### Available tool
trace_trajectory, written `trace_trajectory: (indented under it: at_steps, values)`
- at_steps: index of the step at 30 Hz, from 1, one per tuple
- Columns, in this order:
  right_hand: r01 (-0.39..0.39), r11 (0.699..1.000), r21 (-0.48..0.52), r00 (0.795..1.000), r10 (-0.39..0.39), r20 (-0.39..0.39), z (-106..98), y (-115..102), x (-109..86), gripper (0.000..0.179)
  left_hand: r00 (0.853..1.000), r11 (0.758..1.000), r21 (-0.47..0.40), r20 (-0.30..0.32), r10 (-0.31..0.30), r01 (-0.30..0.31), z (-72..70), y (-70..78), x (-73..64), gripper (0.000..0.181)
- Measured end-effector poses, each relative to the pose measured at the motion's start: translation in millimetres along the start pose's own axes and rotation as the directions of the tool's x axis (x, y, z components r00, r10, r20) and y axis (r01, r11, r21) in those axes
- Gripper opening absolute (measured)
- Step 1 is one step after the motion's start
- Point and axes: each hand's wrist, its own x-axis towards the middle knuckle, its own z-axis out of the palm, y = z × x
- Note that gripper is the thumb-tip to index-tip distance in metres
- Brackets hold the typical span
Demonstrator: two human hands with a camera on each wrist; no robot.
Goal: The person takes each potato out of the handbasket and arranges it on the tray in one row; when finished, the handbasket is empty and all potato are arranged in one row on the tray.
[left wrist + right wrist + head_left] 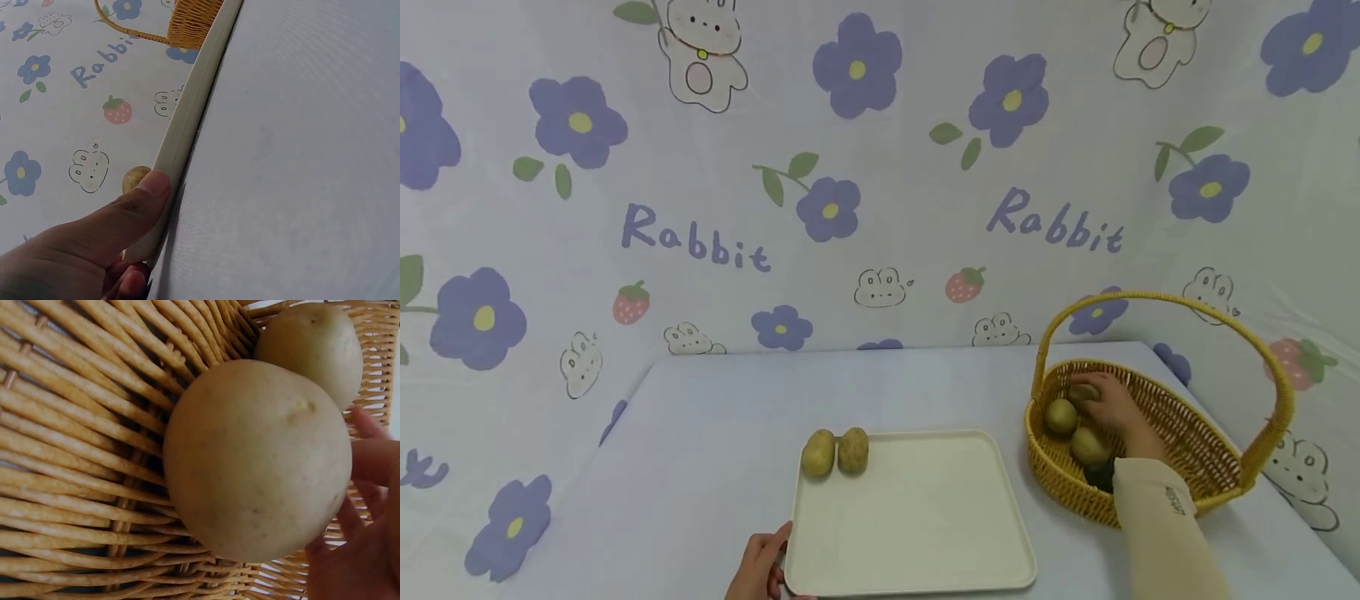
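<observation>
My left hand (758, 567) grips the left edge of a cream rectangular tray (917, 575). In the left wrist view its thumb lies on the rim and the other fingers curl below. Two potatoes, one (818, 453) beside the other (853, 451), sit in the tray's far left corner. Inside the wicker basket (1067, 492), my right hand (1112, 407) pinches a potato (1084, 392) between fingers and thumb. Close by lie a rounder potato (1061, 416) and another potato (1090, 447). A large potato (256, 462) fills the middle of the right wrist view.
A dark green rounded thing (1099, 475) lies in the basket, partly behind the right sleeve (1165, 525). The basket's tall handle (1157, 297) arches over it. The white table (715, 433) meets a cloth (880, 167) printed with flowers and rabbits at the back.
</observation>
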Motion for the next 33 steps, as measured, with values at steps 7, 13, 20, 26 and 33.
trace_trajectory:
  at_steps: [7, 13, 20, 26, 33]
  values:
    - [-0.052, 0.994, -0.098, 0.996, 0.058, 0.061, -1, 0, -4.3, 0.040, 0.951, 0.915, 0.260, 0.076, 0.301, -0.310, -4.2, -4.7, -8.4, 0.094]
    - [-0.048, 0.994, -0.101, 0.986, 0.063, 0.152, -4, -3, -6.6, 0.044, 0.934, 0.902, 0.245, 0.063, 0.351, -0.355, -4.9, -6.8, -9.2, 0.091]
    - [-0.188, 0.977, -0.101, 0.973, 0.199, 0.119, -11, -7, -6.9, 0.046, 0.937, 0.910, 0.226, 0.061, 0.343, -0.347, -3.9, -5.7, -9.2, 0.091]
    - [-0.217, 0.976, 0.000, 0.971, 0.215, 0.103, -41, -33, -7.4, 0.058, 0.943, 0.908, 0.252, 0.080, 0.324, -0.334, -2.6, -4.5, -9.5, 0.092]
    - [-0.140, 0.980, 0.140, 0.987, 0.127, 0.097, -59, -84, -14.8, 0.067, 0.954, 0.910, 0.287, 0.089, 0.286, -0.300, -4.3, -1.6, -9.1, 0.092]
